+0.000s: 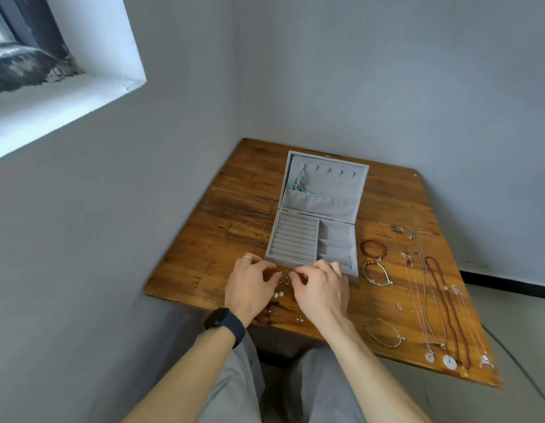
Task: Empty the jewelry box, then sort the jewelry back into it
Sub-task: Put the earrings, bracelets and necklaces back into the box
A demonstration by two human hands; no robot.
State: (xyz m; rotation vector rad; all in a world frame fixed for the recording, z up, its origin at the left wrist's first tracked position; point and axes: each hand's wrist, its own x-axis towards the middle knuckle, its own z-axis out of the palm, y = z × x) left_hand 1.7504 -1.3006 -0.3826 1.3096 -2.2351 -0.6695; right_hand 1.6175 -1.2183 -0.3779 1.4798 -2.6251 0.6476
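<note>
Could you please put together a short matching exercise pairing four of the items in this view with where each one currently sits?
Items:
1. red beaded bracelet
2. silvery-blue dangling jewelry piece
3. black wrist watch
4. pair of small pearl-white studs

Places:
A. on the left wrist
B. hanging from a hook inside the lid of the open grey felt jewelry box
C. on the brown wooden table, just right of the box
D. on the table between the left hand and the right hand

Pairs: 1-C, 2-B, 3-A, 4-D.
</note>
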